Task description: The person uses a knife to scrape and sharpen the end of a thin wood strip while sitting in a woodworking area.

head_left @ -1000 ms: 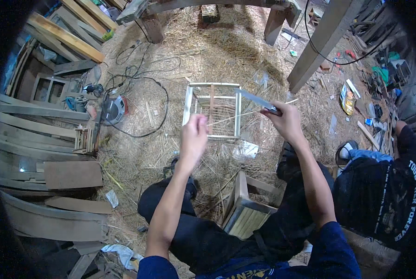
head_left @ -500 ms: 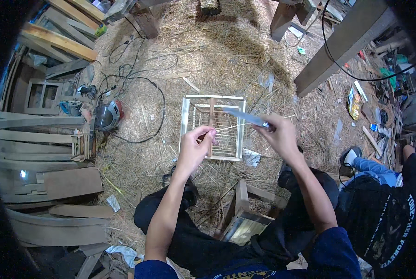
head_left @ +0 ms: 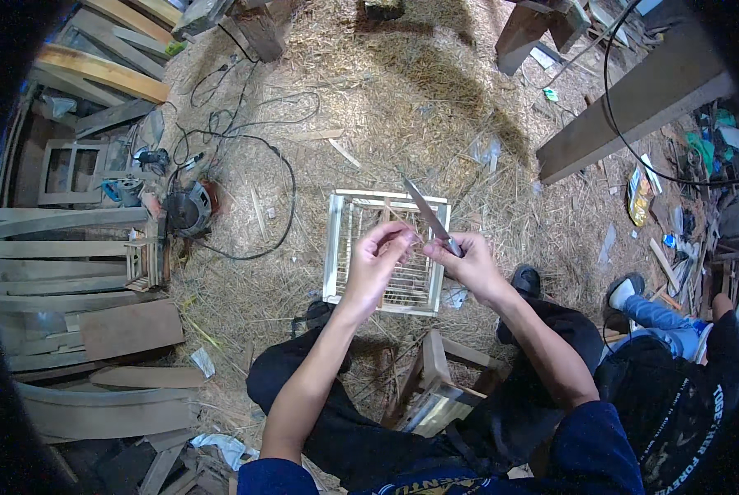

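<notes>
My right hand (head_left: 474,266) is closed round the handle of a knife (head_left: 426,206), its blade slanting up and away to the left. A thin wooden strip (head_left: 401,219) is pinched in my left hand (head_left: 377,266), and its end lies close to the right hand's fingers. The two hands almost meet. Below them, on the floor, stands a small cage-like wooden frame (head_left: 331,262) with thin slats across it. My hands and forearms cover part of this frame.
Shavings and straw cover the floor (head_left: 402,115). On the left lie a power saw (head_left: 192,208), a looped black cable (head_left: 292,194) and stacked boards (head_left: 130,328). A thick beam (head_left: 625,124) slants at the right, near a seated person (head_left: 666,388). A wooden stool (head_left: 435,363) stands between my legs.
My hands have come closer together, the right one moving left and down. The knife blade has swung from pointing left to pointing away. The frame appears lower in the view.
</notes>
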`<act>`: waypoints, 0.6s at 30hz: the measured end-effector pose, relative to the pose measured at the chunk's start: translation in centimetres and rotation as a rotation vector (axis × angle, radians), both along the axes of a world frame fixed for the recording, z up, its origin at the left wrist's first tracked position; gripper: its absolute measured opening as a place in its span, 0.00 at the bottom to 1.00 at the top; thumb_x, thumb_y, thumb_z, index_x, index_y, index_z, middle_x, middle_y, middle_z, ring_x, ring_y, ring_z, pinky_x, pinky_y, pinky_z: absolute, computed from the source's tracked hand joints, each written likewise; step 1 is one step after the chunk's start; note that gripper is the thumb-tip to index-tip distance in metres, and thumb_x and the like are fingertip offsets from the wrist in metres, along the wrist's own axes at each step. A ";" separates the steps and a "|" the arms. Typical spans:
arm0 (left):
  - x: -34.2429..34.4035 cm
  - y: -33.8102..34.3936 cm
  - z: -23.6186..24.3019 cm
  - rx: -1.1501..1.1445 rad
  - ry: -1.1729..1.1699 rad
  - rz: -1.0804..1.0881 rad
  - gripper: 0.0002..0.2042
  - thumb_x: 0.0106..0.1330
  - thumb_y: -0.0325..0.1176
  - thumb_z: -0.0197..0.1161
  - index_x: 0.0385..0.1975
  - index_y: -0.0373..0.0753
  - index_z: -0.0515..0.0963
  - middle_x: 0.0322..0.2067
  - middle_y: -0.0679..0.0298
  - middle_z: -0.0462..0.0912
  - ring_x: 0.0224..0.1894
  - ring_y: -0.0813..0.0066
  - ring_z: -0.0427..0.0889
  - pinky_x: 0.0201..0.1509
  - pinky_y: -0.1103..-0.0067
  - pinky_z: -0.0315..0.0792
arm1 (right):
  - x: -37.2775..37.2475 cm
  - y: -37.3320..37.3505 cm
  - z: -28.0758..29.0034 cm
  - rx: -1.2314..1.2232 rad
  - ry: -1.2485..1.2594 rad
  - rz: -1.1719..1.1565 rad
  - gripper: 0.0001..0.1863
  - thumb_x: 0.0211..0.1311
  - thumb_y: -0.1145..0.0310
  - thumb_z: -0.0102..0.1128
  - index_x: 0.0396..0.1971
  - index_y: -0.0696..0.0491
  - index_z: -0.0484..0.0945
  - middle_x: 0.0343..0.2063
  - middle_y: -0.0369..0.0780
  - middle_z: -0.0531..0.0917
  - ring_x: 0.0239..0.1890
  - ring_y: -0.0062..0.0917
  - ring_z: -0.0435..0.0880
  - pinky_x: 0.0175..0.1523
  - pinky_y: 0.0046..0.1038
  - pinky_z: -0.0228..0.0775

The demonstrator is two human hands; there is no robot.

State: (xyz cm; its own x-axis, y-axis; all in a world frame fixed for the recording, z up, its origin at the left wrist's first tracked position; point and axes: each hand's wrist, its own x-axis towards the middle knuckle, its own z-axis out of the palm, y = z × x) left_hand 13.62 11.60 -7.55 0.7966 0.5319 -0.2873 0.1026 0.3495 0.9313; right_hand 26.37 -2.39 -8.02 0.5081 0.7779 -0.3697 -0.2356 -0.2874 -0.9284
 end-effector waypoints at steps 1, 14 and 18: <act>0.4 0.0 -0.2 -0.001 0.003 0.001 0.12 0.71 0.35 0.62 0.47 0.35 0.78 0.41 0.64 0.83 0.43 0.80 0.80 0.46 0.80 0.74 | 0.0 0.3 0.7 0.012 0.087 -0.017 0.11 0.66 0.61 0.67 0.28 0.52 0.81 0.15 0.24 0.69 0.16 0.06 0.61 0.21 0.18 0.48; 2.5 -0.6 -0.2 0.028 -0.093 0.082 0.09 0.74 0.36 0.58 0.42 0.36 0.72 0.30 0.66 0.79 0.33 0.77 0.80 0.39 0.80 0.74 | 1.5 0.1 0.0 -0.031 0.034 0.001 0.17 0.70 0.55 0.61 0.39 0.56 0.83 0.19 0.26 0.72 0.22 0.11 0.65 0.28 0.21 0.56; 1.4 -1.9 1.1 -0.193 -0.076 0.056 0.10 0.75 0.37 0.56 0.44 0.37 0.69 0.25 0.70 0.70 0.21 0.85 0.66 0.23 0.83 0.58 | 1.3 -0.9 -0.4 0.117 -0.362 -0.094 0.25 0.71 0.49 0.55 0.46 0.61 0.80 0.21 0.34 0.79 0.25 0.20 0.75 0.32 0.30 0.67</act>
